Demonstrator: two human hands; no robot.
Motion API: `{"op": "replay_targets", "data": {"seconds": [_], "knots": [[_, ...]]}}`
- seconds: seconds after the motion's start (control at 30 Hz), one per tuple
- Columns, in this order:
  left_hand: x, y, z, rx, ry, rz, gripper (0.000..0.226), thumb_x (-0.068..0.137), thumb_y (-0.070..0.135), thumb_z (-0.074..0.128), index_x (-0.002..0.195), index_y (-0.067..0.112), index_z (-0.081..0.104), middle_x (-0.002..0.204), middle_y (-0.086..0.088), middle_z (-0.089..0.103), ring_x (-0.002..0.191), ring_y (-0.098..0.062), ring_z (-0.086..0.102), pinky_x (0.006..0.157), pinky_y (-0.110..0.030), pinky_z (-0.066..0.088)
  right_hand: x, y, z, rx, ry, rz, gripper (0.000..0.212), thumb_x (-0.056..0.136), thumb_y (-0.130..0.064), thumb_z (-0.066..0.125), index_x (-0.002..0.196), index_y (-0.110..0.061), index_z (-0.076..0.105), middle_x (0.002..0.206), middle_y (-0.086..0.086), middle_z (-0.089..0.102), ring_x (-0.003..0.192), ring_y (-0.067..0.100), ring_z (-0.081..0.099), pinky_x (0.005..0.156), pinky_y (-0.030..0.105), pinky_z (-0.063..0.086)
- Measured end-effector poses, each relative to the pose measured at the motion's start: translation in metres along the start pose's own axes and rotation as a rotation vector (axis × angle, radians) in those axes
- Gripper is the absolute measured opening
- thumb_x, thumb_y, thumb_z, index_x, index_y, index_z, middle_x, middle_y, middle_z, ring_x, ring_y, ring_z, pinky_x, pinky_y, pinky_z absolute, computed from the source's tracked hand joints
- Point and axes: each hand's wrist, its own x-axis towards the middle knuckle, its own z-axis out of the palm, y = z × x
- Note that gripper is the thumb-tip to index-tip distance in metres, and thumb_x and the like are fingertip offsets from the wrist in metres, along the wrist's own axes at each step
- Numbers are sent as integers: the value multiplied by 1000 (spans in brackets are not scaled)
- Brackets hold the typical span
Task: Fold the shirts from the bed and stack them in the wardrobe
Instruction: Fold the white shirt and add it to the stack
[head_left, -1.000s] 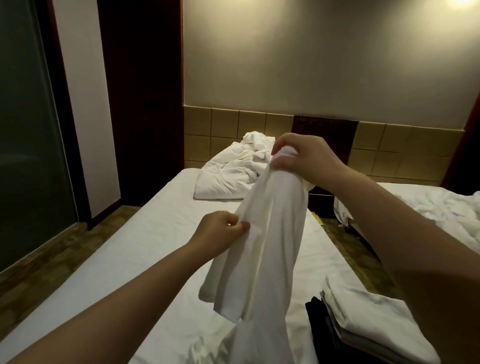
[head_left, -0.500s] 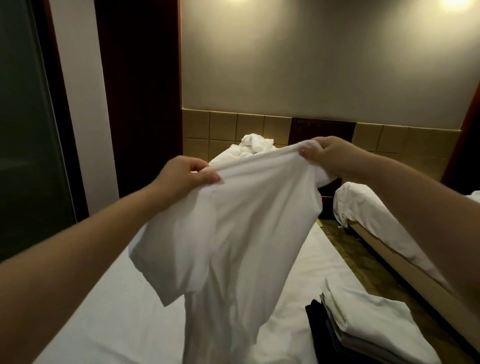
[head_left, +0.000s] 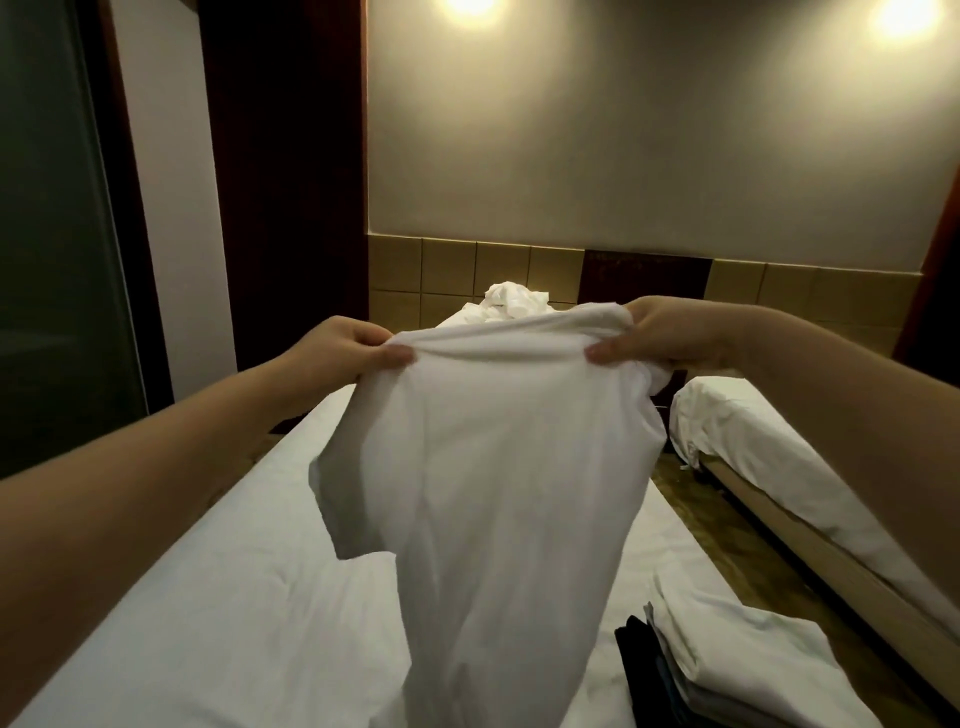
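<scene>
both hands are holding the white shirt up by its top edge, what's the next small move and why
Probably lower the white shirt flat onto the bed, left of the folded pile. The left hand and right hand pinch its top edge and it hangs spread in the air, so it likely needs a surface before folding.

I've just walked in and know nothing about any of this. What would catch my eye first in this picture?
A white shirt hangs in the middle of the view, gripped along its top edge by the left hand and the right hand, above a white bed. At the lower right, on the bed, lies a stack of folded clothes.
</scene>
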Motion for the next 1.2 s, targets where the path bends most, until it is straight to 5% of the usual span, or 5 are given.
{"op": "replay_targets", "data": {"seconds": [0.2, 0.43, 0.77, 1.07, 1.2], "knots": [[-2, -40, 33, 512, -241, -66, 29, 78, 28, 74, 87, 1, 70, 87, -17, 68, 73, -24, 57, 75, -35, 50, 8, 11, 21, 35, 192, -125, 11, 96, -15, 50, 95, -23, 58, 92, -1, 62, 87, 15, 62, 67, 23, 54], [-1, -44, 44, -98, 49, -104, 29, 77, 25, 74, 81, -3, 68, 71, -5, 58, 72, -15, 52, 69, -28, 43, 11, 19, 9, -8, 370, -140, 15, 94, -15, 52, 109, -17, 54, 91, -1, 58, 84, 15, 56, 71, 27, 48], [-29, -64, 120, 248, 44, 170, 23, 81, 30, 71, 70, 10, 67, 63, 12, 54, 61, -3, 48, 61, -10, 33, 13, 20, 3, 14, 413, -192, 28, 96, -11, 48, 124, -9, 52, 105, 6, 59, 96, 22, 58, 75, 26, 49], [-5, -66, 123, -7, 236, -52, 20, 77, 17, 74, 68, 15, 56, 66, 1, 57, 68, -19, 51, 62, -30, 40, 3, 46, -15, -298, 518, -117, 29, 95, -10, 49, 123, -2, 54, 117, 18, 60, 108, 32, 57, 89, 33, 45], [58, 1, 46, 249, 374, 240, 23, 82, 15, 69, 104, 9, 66, 98, -10, 67, 95, -26, 61, 77, -26, 40, 3, 15, -64, -414, 638, -194, 30, 88, 6, 53, 117, 2, 59, 99, 8, 57, 94, 22, 55, 54, 15, 41]]}}
